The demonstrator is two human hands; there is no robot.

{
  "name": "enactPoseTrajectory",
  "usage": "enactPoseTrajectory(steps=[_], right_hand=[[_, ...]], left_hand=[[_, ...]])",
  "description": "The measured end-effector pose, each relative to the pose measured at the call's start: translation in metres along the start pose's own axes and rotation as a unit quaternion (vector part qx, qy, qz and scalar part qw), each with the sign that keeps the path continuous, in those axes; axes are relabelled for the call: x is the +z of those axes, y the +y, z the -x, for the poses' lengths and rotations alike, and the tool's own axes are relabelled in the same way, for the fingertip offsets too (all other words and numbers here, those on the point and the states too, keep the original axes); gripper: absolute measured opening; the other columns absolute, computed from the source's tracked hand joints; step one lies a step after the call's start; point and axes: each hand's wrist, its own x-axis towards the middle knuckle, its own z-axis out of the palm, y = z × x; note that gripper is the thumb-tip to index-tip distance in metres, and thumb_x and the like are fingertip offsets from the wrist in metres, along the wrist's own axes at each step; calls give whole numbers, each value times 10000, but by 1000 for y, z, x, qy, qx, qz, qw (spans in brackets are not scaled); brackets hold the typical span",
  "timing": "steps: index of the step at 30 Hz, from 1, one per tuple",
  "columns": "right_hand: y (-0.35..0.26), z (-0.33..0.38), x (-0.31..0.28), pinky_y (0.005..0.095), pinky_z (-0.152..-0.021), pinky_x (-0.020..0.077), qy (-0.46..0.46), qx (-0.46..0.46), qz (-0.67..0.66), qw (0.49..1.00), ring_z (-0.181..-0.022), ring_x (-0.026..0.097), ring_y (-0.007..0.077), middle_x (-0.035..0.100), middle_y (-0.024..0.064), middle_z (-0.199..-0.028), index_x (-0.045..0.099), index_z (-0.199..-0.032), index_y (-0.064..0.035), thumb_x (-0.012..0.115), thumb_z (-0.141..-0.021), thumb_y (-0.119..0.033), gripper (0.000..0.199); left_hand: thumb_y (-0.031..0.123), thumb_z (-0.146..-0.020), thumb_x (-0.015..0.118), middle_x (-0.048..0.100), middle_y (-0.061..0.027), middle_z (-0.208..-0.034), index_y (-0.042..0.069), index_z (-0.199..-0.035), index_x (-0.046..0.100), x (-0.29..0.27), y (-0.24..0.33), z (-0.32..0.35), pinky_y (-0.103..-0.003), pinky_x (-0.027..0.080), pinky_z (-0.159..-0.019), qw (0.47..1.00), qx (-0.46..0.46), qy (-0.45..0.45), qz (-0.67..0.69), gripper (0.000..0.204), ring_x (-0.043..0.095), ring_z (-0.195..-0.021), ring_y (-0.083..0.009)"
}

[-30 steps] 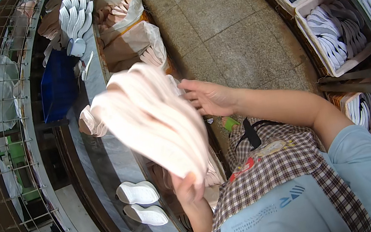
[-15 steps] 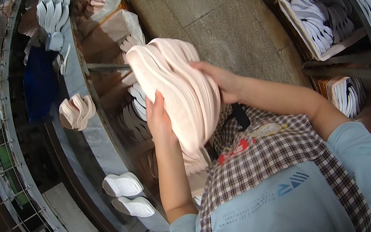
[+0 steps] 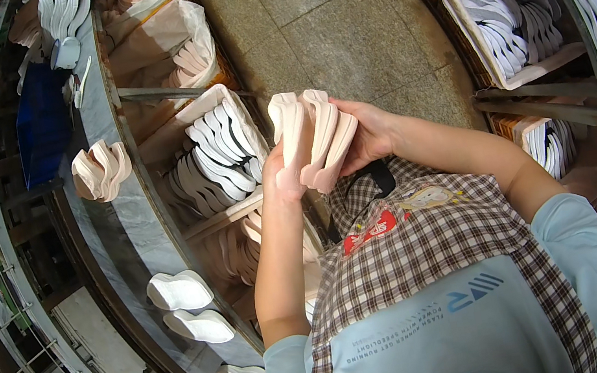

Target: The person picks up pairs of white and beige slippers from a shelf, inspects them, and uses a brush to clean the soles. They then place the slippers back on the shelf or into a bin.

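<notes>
Several pale pink shoe soles (image 3: 322,138) are held together in front of my apron, tilted so their narrow side edges and ends show. My left hand (image 3: 278,172) grips the stack from the left. On the other side, my right hand (image 3: 370,130) closes round it, its fingertips partly hidden behind the soles. Below and left of the stack, a cloth-lined basket (image 3: 247,120) contains white and greyish soles (image 3: 221,152). A small pink bundle of soles (image 3: 102,171) stands on the grey bench (image 3: 133,235) to the left.
White soles (image 3: 181,290) lie along the near part of the bench. Another lined basket (image 3: 197,20) with pink soles stands farther off. Across the tiled floor (image 3: 320,15), a lined basket (image 3: 545,67) of white and grey soles sits under a shelf. Metal bars (image 3: 564,109) cross at right.
Both hands have drawn the pink soles lower and away from the camera. The stack has turned from broadside to nearly end-on, uncovering the basket of white soles.
</notes>
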Motion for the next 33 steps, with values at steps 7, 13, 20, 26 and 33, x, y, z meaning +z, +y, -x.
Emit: enactPoseTrajectory(steps=[7, 13, 20, 26, 33], right_hand=[[-6, 9, 17, 665, -952, 341, 16, -46, 96, 994, -1268, 387, 373, 328, 160, -1428, 319, -1408, -145, 311, -911, -619, 687], [-2, 37, 53, 475, -1035, 336, 7, -289, 241, 927, -1258, 398, 325, 315, 272, -1385, 150, -1391, 35, 588, -883, -405, 803], [-10, 55, 76, 405, -1095, 245, -13, -427, 463, 777, -1318, 291, 354, 288, 281, -1386, 144, -1396, 90, 623, -837, -481, 932], [-11, 63, 76, 432, -1095, 240, 68, -441, 570, 689, -1296, 289, 415, 264, 310, -1353, 152, -1392, 98, 693, -749, -530, 1049], [-16, 74, 84, 436, -1099, 240, 36, -451, 585, 674, -1328, 228, 416, 244, 274, -1369, 107, -1451, -9, 760, -693, -432, 1087]], left_hand=[[231, -968, 464, 553, -192, -1191, -24, -1270, 406, 10, 3, 2, -430, 500, -889, 995, 12, 40, -86, 399, 599, -1024, -319], [107, -957, 475, 526, -159, -1242, 84, -1332, 350, 20, 10, 20, -415, 515, -890, 968, 192, -68, -144, 396, 580, -1079, -286], [40, -914, 513, 531, -158, -1252, -1, -1324, 392, 32, 24, 33, -372, 497, -914, 959, 229, -78, -149, 429, 571, -1092, -261], [113, -936, 500, 520, -168, -1272, -46, -1317, 401, 38, 27, 35, -376, 494, -915, 948, 268, -79, -155, 425, 560, -1104, -275], [229, -944, 510, 401, -142, -1393, 0, -1403, 285, 30, 32, 33, -394, 419, -997, 944, 254, -60, -202, 560, 452, -1230, -278]])
